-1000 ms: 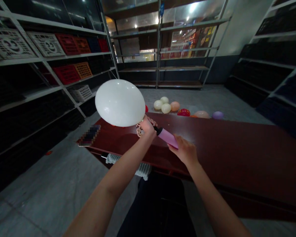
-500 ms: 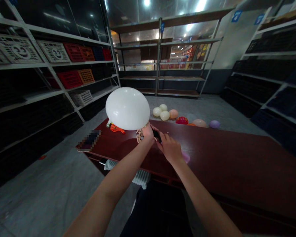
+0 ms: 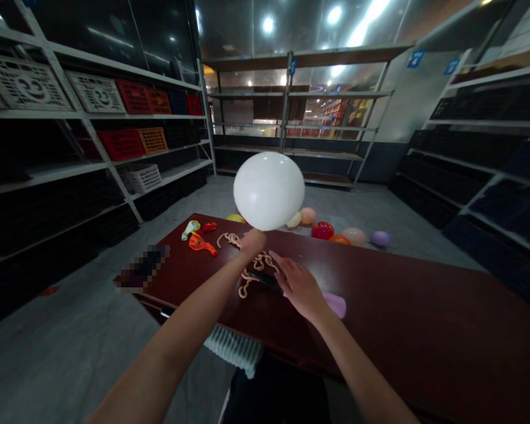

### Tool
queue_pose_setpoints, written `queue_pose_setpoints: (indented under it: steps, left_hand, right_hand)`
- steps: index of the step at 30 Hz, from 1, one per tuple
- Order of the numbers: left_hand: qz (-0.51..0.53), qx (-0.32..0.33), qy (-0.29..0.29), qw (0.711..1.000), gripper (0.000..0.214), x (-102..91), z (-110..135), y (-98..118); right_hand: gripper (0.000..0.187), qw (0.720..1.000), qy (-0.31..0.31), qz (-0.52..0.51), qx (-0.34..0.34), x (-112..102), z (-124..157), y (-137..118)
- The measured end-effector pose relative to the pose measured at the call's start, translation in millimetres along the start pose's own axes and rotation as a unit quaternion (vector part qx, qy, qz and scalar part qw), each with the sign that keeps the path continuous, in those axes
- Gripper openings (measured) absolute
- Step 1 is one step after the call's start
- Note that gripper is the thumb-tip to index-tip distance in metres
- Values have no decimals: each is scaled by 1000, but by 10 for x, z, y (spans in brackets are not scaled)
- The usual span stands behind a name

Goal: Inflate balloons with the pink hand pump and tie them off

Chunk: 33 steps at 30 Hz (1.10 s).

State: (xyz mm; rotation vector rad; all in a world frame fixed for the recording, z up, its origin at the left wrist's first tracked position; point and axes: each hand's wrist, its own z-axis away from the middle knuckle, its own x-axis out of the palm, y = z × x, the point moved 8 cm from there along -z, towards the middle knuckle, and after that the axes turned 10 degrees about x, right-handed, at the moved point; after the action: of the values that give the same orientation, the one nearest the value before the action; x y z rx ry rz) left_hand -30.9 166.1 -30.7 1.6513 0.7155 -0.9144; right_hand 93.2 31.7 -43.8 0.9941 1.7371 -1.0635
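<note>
One white balloon (image 3: 269, 191) gripped in my left hand (image 3: 253, 241); slackening could vent it. Right hand (image 3: 302, 288) open over balloon pump (image 3: 335, 304).

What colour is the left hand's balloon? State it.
The balloon is white, seen in the head view.

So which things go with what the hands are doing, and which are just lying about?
Goes with it:
White balloon, in the left hand
Purple pump, under the right hand
Flat balloons on the table, probably
Beige cords, perhaps

Just lying about:
Round balloons on the floor
Crates on the shelves
</note>
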Motion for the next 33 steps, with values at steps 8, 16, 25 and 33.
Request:
queue_pose_setpoints:
  steps: [8, 16, 25, 33]
  left_hand:
    - [-1, 78, -1, 997, 15, 435, -131, 692]
    - [88, 93, 48, 991, 40, 547, -226, 685]
    - [95, 186, 33, 977, 35, 532, -161, 647]
    - [78, 269, 33, 959, 19, 430, -1, 629]
  right_hand:
    - [71, 996, 62, 18, 63, -234, -622, 568]
    - [37, 987, 40, 99, 123, -223, -717, 994]
    - [33, 987, -4, 66, 145, -124, -670, 1094]
    - [30, 984, 78, 95, 130, -203, -584, 1003]
